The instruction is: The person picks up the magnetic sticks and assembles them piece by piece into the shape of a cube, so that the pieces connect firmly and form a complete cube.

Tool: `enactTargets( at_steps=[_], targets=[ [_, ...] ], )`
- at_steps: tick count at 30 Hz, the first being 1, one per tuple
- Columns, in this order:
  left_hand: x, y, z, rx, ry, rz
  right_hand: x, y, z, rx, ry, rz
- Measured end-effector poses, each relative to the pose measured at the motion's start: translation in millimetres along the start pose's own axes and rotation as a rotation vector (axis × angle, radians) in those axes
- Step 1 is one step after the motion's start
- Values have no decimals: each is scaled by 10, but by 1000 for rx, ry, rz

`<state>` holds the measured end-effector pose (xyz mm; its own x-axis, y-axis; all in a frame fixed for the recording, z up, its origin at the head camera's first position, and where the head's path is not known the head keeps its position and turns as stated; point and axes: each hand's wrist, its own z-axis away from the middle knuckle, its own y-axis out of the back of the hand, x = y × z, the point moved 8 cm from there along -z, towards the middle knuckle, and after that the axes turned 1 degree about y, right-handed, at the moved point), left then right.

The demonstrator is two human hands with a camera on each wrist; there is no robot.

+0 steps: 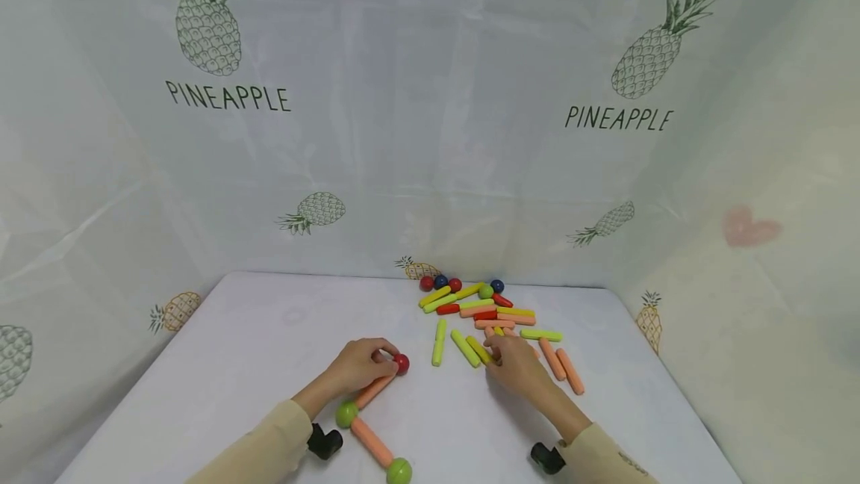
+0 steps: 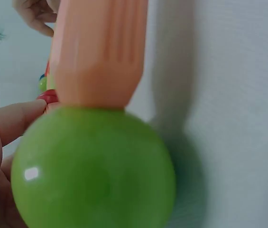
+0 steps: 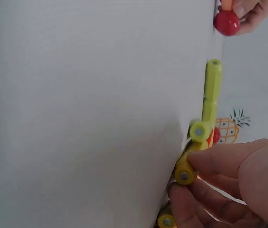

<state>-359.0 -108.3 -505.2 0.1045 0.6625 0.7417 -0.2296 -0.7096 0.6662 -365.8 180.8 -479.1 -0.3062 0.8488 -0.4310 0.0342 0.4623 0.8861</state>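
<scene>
My left hand (image 1: 363, 363) pinches a red ball (image 1: 402, 364) at the end of an orange stick (image 1: 375, 392). That stick meets a green ball (image 1: 346, 414), from which a second orange stick (image 1: 372, 442) runs to another green ball (image 1: 399, 471). In the left wrist view a green ball (image 2: 93, 166) fills the foreground and hides part of the hand. My right hand (image 1: 520, 367) holds a yellow stick (image 3: 185, 167) between thumb and fingers, at the near side of the pile; a metal-like disc shows in its end.
Lime sticks (image 1: 465, 348) lie left of the right hand, orange sticks (image 1: 569, 371) to its right. Farther back are several red, yellow and orange sticks, with red, blue (image 1: 497, 286) and green balls. A pineapple-print curtain (image 1: 430, 133) hangs behind the white table (image 1: 269, 334).
</scene>
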Motion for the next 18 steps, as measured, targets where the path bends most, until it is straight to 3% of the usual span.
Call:
enactTargets(
  at_steps=[9,18],
  targets=[
    [-75,9,140,-31,76,116,-59,159,68,37,20,8],
    [-43,-55,238,-63,121,233,-383,113,162,-8,263,-105]
  ],
)
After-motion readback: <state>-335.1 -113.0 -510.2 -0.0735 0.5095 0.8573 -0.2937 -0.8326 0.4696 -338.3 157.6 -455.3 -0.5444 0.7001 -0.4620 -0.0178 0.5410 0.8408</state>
